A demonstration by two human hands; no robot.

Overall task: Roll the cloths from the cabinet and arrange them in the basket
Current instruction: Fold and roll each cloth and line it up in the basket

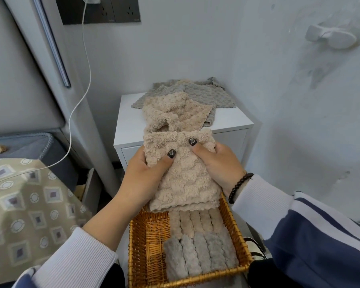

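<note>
We are holding one beige cloth [181, 173] with both hands, above the far end of the basket [137, 242]. Our left hand [142, 175] is clamping its left edge, thumb on top; our right hand [218, 163] is clamping the right side, thumb pressing the folded top. Basket is sitting below us: we are counting five beige rolls [195, 222] in the far row and five grey rolls [200, 254] in the near row, touching side by side. On the white cabinet [233, 119] more flat cloths [195, 96] are lying, beige and grey overlapping; exact count unclear.
</note>
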